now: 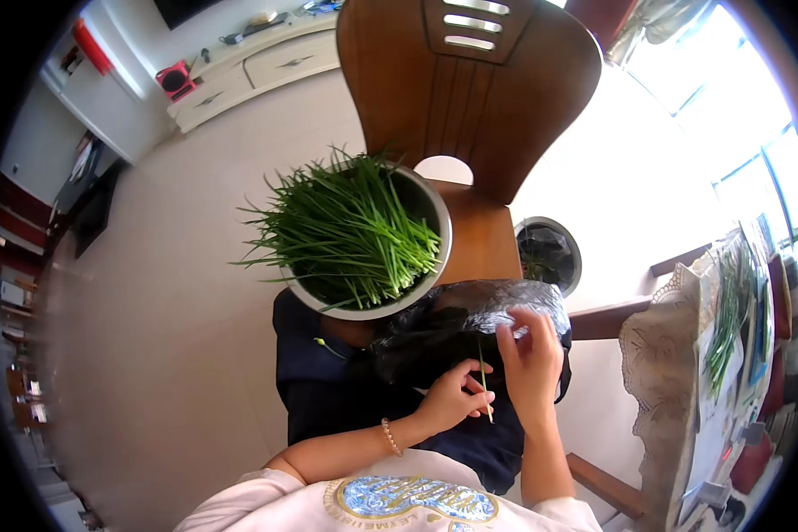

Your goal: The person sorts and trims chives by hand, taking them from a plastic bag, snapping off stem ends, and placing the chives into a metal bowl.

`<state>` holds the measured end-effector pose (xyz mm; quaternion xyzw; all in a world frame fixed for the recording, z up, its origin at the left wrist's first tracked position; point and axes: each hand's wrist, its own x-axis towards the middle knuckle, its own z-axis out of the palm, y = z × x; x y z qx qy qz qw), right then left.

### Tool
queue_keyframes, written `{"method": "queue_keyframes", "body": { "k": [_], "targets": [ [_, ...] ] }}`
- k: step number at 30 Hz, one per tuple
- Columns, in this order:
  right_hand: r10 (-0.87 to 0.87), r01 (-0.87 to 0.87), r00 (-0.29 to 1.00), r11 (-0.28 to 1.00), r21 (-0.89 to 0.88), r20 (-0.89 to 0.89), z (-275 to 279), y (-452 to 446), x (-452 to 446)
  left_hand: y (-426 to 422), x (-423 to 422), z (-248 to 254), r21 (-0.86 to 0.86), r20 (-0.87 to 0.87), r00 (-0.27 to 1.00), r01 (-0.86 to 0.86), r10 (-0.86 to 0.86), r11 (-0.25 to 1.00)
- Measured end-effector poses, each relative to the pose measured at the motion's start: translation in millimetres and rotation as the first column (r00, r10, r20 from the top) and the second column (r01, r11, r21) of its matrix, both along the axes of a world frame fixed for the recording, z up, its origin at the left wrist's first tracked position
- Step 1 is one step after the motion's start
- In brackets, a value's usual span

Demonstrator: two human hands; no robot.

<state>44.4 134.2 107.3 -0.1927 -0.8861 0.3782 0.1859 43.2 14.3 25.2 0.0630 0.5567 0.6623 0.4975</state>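
My left hand [452,399] is closed in a pinch on a thin green chive stalk [483,377], which stands nearly upright above my lap. Just to the right, my right hand [534,365] is raised with thumb and fingers apart, and nothing shows between them. A metal bowl [443,232] heaped with long green chives [346,226] rests at the front of the wooden chair [479,232], close to my knees. Black plastic [417,332] lies across my lap below both hands. A short green piece with a pale tip [321,342] lies on my left leg.
A bin lined with dark plastic [550,253] stands on the floor right of the chair. On the right, a table with a lace-edged cloth [661,355] carries more green stalks [727,328] and assorted items. A low white cabinet [284,66] stands at the back.
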Motion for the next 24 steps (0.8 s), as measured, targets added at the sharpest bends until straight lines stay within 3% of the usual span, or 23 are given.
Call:
{"method": "queue_keyframes", "body": {
  "k": [2, 4, 5, 6, 7, 8, 10, 11, 12, 14, 16, 18, 19, 20, 24],
  "targets": [
    [-0.028, 0.030, 0.995, 0.999, -0.028, 0.096, -20.6, 6.0, 32.7, 8.6, -1.4, -2.0, 0.009, -0.053, 0.999, 0.004, -0.004, 1.000],
    [0.070, -0.008, 0.967, 0.969, -0.247, 0.246, -46.6, 14.3, 58.7, 17.6, 1.7, -3.5, 0.064, -0.197, 0.979, -0.032, 0.044, 0.997],
    [0.068, -0.004, 0.965, 0.969, -0.247, 0.252, -53.9, 14.6, 65.7, 19.9, 3.7, -2.0, 0.039, -0.318, 0.948, -0.005, 0.018, 0.999],
    [0.032, 0.065, 0.973, 0.909, -0.411, 0.227, -58.0, 13.5, 68.8, 20.6, 4.1, 4.2, 0.039, -0.316, 0.949, -0.007, 0.019, 0.999],
    [-0.006, 0.125, 0.978, 0.815, -0.566, 0.208, -59.4, 12.7, 69.6, 20.3, 5.2, 11.3, -0.038, -0.466, 0.884, 0.037, -0.051, 0.999],
    [-0.004, 0.128, 0.961, 0.893, -0.431, 0.278, -55.2, 16.8, 70.1, 19.5, 5.6, 19.4, -0.124, -0.598, 0.790, 0.071, -0.132, 0.990],
    [0.013, 0.127, 0.901, 0.947, -0.294, 0.433, -31.2, 28.1, 70.1, 12.6, 1.4, 35.4, -0.101, -0.507, 0.839, 0.171, -0.198, 0.980],
    [0.061, -0.026, 0.901, 0.996, -0.087, 0.429, -18.5, 38.2, 74.1, 9.5, -2.0, 41.2, -0.164, -0.505, 0.834, 0.161, -0.223, 0.973],
    [0.240, -0.212, 0.878, 0.971, -0.113, 0.415, 0.5, 54.1, 78.8, 7.5, -5.8, 43.7, -0.216, -0.502, 0.825, 0.169, -0.258, 0.962],
    [0.419, -0.250, 0.795, 0.885, -0.393, 0.439, 50.8, 83.4, 92.5, 2.8, -21.0, 41.5, -0.240, -0.563, 0.797, 0.096, -0.219, 0.966],
    [0.313, -0.237, 0.895, 0.937, -0.256, 0.319, 102.6, 114.2, 110.0, 1.1, -40.3, 26.2, -0.241, -0.622, 0.768, -0.002, -0.153, 0.971],
    [-0.064, 0.049, 0.996, 0.971, -0.232, -0.058, 119.2, 149.4, 131.2, 9.6, -57.5, 24.3, -0.123, -0.530, 0.846, -0.146, 0.059, 0.982],
    [-0.338, 0.333, 0.940, 0.939, -0.088, -0.040, 141.9, 162.1, 131.7, 14.2, -65.2, 29.5, -0.052, -0.550, 0.830, -0.142, 0.091, 0.988],
    [-0.388, 0.390, 0.900, 0.920, -0.026, -0.197, 143.6, 193.5, 139.4, 18.7, -71.2, 37.5, 0.017, -0.567, 0.813, -0.149, 0.132, 0.989],
    [-0.602, 0.603, 0.794, 0.760, 0.242, -0.088, 131.1, 306.0, 169.6, 32.8, -88.0, 47.3, 0.035, -0.498, 0.856, -0.139, 0.138, 0.990]
  ]
}}
